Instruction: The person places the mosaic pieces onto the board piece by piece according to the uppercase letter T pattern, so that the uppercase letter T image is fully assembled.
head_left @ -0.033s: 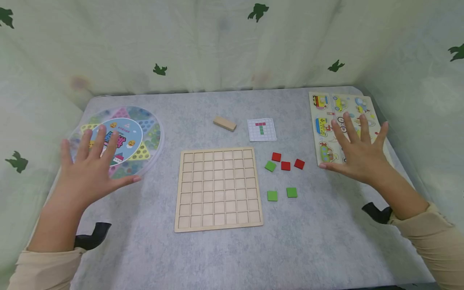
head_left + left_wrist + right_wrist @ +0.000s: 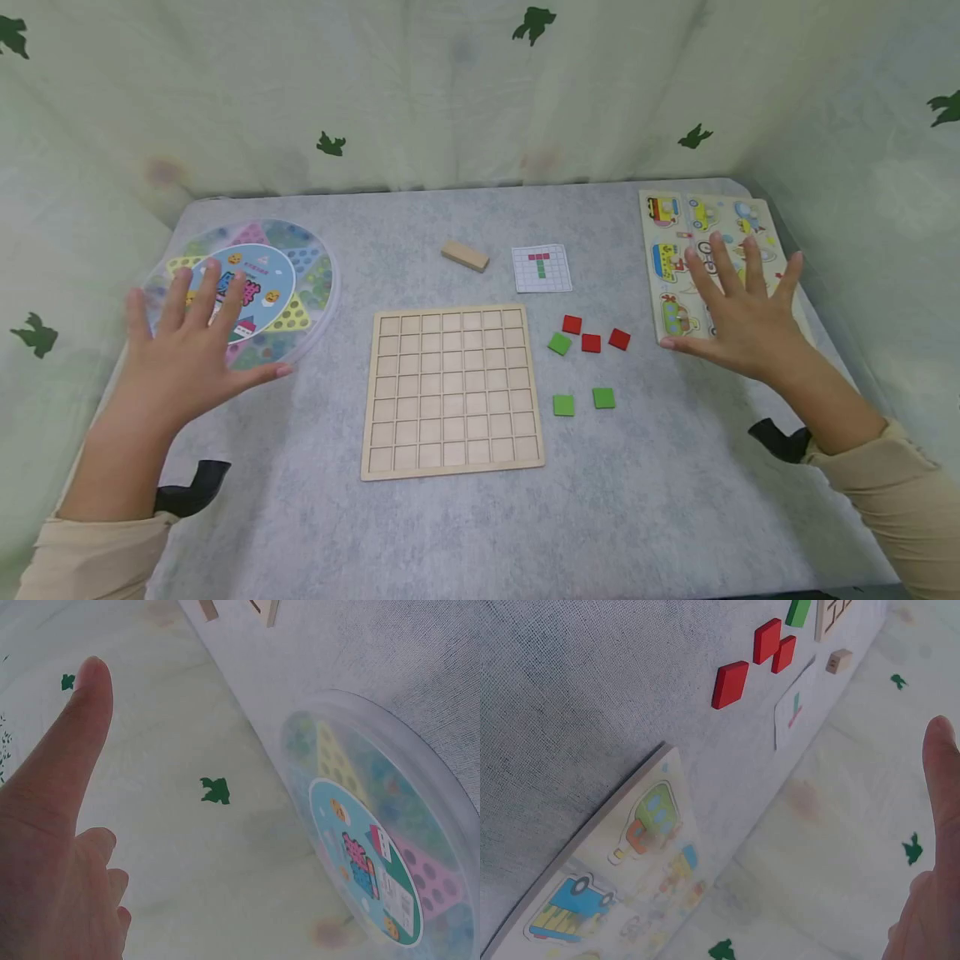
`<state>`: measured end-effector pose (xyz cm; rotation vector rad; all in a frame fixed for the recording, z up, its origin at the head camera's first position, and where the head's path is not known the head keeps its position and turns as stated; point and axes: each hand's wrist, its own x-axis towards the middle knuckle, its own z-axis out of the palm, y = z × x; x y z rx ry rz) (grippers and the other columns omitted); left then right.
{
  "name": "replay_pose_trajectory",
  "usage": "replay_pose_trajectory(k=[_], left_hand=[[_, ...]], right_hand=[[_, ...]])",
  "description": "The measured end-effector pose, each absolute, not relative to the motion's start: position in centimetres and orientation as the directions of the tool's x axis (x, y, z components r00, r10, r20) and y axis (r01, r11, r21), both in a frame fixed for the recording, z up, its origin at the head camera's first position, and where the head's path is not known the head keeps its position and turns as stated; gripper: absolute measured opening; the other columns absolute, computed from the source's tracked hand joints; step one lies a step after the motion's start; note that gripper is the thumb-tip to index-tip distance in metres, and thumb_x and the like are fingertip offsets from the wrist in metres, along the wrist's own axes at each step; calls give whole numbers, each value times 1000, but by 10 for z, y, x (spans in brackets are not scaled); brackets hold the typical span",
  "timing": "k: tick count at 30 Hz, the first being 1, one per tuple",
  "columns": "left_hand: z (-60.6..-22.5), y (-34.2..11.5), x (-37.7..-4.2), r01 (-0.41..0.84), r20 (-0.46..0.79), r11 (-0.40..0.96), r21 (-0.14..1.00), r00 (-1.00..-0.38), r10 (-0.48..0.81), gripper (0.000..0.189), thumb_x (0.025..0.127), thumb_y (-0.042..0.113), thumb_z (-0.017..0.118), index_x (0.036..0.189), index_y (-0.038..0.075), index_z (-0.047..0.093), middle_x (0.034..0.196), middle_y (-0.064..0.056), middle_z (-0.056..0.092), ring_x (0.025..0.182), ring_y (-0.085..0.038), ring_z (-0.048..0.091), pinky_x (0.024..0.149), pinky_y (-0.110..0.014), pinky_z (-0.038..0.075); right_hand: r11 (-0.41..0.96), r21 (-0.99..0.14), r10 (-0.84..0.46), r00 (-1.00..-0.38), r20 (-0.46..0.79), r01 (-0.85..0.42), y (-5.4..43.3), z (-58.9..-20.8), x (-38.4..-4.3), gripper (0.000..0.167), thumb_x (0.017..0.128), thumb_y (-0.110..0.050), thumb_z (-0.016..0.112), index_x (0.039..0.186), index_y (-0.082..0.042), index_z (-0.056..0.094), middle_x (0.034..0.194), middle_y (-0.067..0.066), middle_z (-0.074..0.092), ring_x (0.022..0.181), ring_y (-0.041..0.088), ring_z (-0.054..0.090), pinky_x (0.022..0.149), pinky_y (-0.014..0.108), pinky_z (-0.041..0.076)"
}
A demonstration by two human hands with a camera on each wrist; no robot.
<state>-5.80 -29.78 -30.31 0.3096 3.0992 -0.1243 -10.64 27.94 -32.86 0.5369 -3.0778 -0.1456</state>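
On the table [image 2: 450, 542], round box [image 2: 272, 275] and picture board [image 2: 671, 286] lie below 2 spread, empty hands [image 2: 180, 358] [image 2: 746, 325].

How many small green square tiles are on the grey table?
3: one small green square tile beside the red square tiles; another and a third lower in the head view.

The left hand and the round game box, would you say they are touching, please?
Apart: the left wrist view shows pale backdrop between the left hand and the round game box.
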Motion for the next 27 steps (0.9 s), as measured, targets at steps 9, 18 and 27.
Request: replay_pose_trajectory(k=[9, 18, 27], left_hand=[[-305, -297, -58, 207, -25, 975, -79, -978, 206, 111, 70, 70, 55, 145, 16, -7, 148, -9, -15, 131, -28, -21, 95, -56, -23], [-303, -295, -58, 212, -28, 974, -83, -977, 211, 111, 70, 69, 55, 145, 16, -8, 148, -9, -15, 131, -27, -22, 95, -56, -23], [-315, -293, -57, 386, 142, 922, 34, -915, 378, 109, 69, 64, 62, 145, 9, 8, 150, -11, 0, 134, -33, 1, 104, -55, -2]], right_hand=[[931, 104, -353, -936, 12, -350, 279, -328, -107, 112, 69, -70, 55, 144, -17, -9, 145, 7, -26, 126, 32, -30, 88, 59, -27], [927, 96, -365, -931, 18, -362, 277, -327, -109, 113, 69, -67, 58, 144, -16, -9, 146, 8, -24, 127, 32, -29, 89, 58, -27], [862, -44, -478, -837, 265, -506, 269, -329, -114, 107, 69, -83, 30, 145, -17, -5, 149, 6, -14, 132, 33, -16, 98, 59, -15]])
